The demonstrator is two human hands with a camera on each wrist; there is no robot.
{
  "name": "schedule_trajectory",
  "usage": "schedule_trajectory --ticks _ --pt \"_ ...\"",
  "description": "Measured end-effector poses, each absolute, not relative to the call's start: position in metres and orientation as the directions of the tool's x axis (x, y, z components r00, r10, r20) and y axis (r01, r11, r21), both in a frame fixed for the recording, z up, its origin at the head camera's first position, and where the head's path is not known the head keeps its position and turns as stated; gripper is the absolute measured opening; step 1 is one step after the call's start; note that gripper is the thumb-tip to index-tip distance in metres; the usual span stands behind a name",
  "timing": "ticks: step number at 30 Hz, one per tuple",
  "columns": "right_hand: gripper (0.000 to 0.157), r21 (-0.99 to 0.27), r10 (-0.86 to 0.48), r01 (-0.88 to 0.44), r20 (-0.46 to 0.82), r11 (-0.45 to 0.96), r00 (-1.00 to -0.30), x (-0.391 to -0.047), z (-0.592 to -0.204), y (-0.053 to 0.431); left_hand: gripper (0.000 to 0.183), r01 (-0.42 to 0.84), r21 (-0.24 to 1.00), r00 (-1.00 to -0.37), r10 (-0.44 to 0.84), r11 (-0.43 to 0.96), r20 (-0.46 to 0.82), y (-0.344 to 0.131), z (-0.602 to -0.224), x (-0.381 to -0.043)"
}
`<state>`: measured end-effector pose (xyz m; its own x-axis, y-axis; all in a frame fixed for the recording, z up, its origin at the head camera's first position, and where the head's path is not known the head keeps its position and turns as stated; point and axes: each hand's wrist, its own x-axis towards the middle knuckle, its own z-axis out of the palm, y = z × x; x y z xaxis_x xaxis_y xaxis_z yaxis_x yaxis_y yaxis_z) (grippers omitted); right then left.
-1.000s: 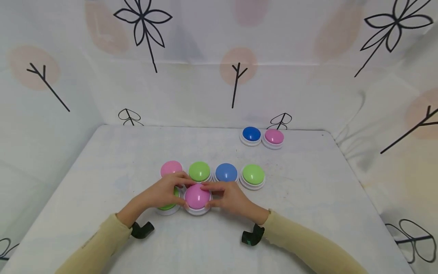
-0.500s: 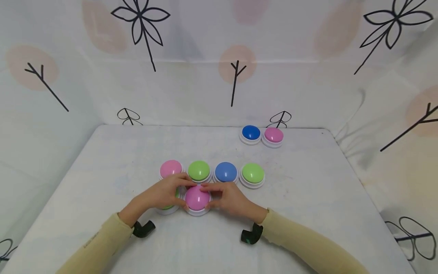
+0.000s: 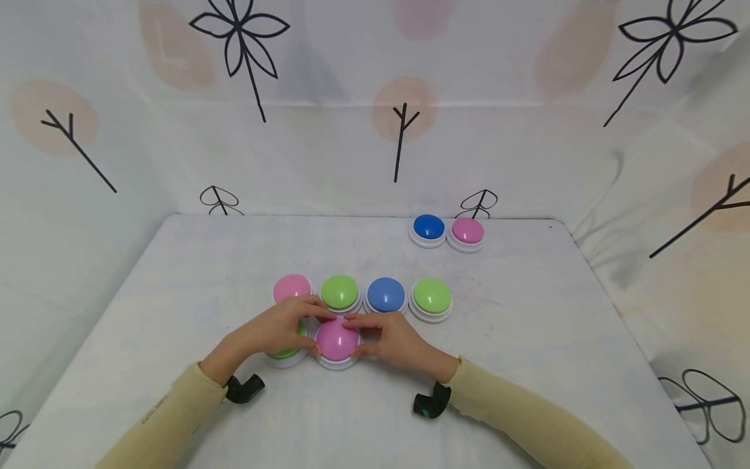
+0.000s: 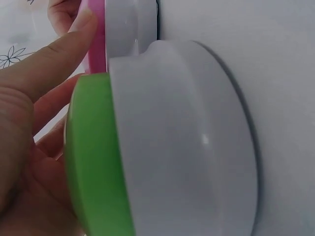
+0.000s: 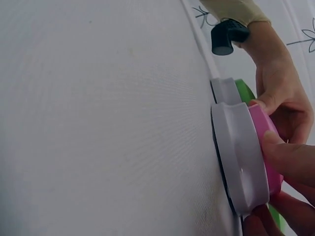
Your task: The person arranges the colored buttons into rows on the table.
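Observation:
A pink push button point(image 3: 338, 340) with a white round base sits on the white table, gripped from both sides. My left hand point(image 3: 275, 329) holds its left side with thumb and fingers, while my right hand point(image 3: 398, 342) holds the right side the same way. Under the left hand, and partly hidden by it, a green push button point(image 4: 96, 157) stands beside the pink one. Behind them runs a row: another pink button point(image 3: 291, 286) partly covered by the left hand, a green button point(image 3: 340, 291), a blue button point(image 3: 386, 294) and a second green button point(image 3: 432, 296).
At the table's far edge stand a dark blue button point(image 3: 428, 227) and one more pink button point(image 3: 467, 230), side by side. White cloth with plant drawings point(image 3: 404, 143) surrounds the white table point(image 3: 375, 423). Black curved wrist pieces point(image 3: 432, 402) hang below both wrists.
Both hands keep their hold on the front pink button, and the buttons stay in place. Only a slight shift of the head view shows.

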<state>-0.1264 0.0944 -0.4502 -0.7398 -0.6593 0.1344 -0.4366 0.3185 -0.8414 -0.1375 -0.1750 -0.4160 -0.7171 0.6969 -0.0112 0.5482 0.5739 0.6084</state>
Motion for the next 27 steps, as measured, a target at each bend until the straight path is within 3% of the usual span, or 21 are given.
schedule_trajectory --ticks 19,27 --pt "0.035 -0.841 -0.645 -0.427 0.129 0.331 -0.753 -0.130 -0.444 0.103 0.029 0.559 0.664 -0.690 0.722 0.496 0.041 -0.175 -0.406 -0.147" --pt "0.033 -0.861 -0.611 -0.363 0.080 0.355 -0.788 -0.134 -0.432 0.112 0.030 0.554 0.683 -0.681 0.731 0.477 0.043 -0.166 -0.397 -0.156"
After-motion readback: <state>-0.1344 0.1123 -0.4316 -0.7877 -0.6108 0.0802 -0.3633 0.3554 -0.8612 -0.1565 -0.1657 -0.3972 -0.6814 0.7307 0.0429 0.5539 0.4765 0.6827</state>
